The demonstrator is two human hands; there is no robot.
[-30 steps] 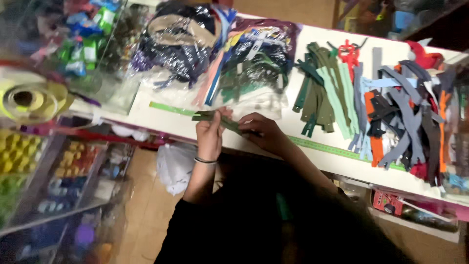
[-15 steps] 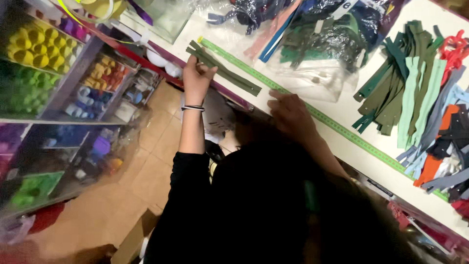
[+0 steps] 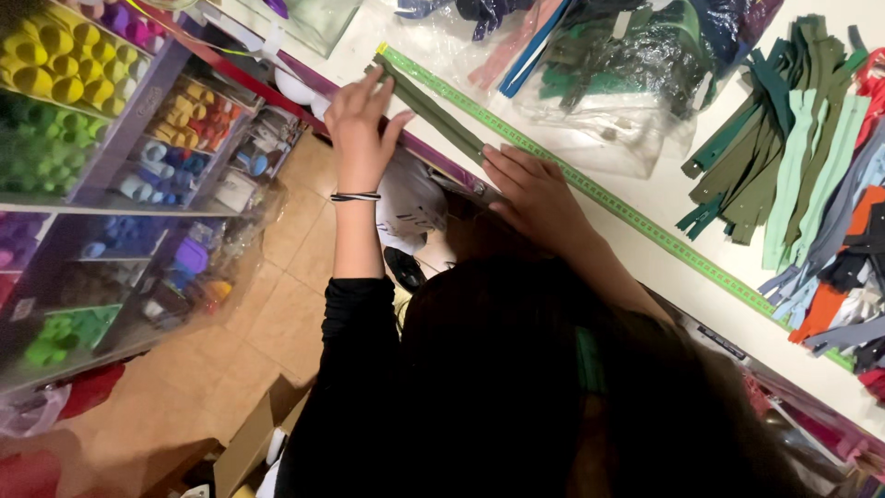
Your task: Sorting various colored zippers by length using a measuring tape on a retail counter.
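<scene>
A dark green zipper (image 3: 429,111) lies stretched along a green measuring tape (image 3: 645,226) fixed near the front edge of the white counter (image 3: 664,184). My left hand (image 3: 355,124), with a black band at its wrist, holds the zipper's far left end with its fingers extended over it. My right hand (image 3: 535,189) presses flat on the zipper's other end at the counter edge. My dark sleeves and hair fill the lower middle of the view.
Clear plastic bags of zippers (image 3: 608,65) lie behind the tape. A spread of green, grey, orange and red zippers (image 3: 802,175) covers the counter's right side. Shelves of coloured thread spools (image 3: 83,120) stand left, above a tiled floor (image 3: 277,304).
The zipper has come down from my raised left hand to lie flat beside the tape. My right hand has slid onto its near end. The view has tilted further down.
</scene>
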